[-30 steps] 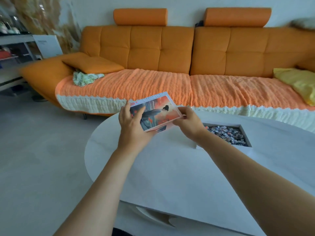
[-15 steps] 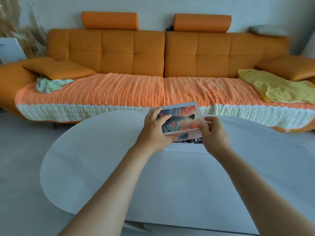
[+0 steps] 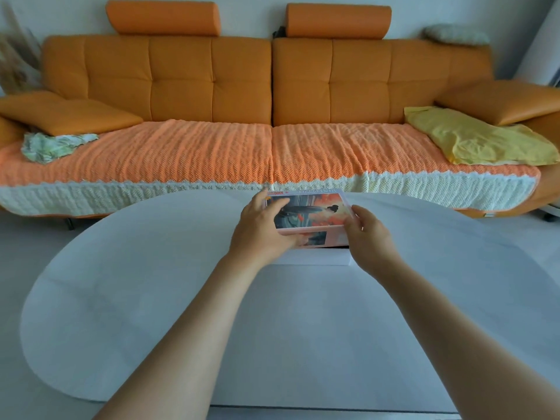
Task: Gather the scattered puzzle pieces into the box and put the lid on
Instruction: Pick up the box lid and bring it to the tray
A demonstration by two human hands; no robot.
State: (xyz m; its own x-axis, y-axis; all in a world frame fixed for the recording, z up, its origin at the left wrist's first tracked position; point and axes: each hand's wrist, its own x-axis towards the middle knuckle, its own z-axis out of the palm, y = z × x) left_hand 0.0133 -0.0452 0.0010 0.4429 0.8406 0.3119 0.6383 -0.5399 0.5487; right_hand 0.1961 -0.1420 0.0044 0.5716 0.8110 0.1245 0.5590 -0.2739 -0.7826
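While both hands are bringing the lid (image 3: 315, 213) down over the box (image 3: 315, 258), the task is looking close to its end. Gathering seems to be over, though the pieces are hidden beneath the lid, so that remains a judgement. What is left is seating the lid: it is sitting tilted just above the box, with a dark gap showing over the box's white near wall. The left hand (image 3: 260, 234) is gripping the lid at the box's left end, thumb lying across the print. The right hand (image 3: 368, 234) is pinching it at the box's right end. The lid is showing a dark-robed figure on orange-red inside a pale pink border. The box is resting on the white bench (image 3: 272, 328).
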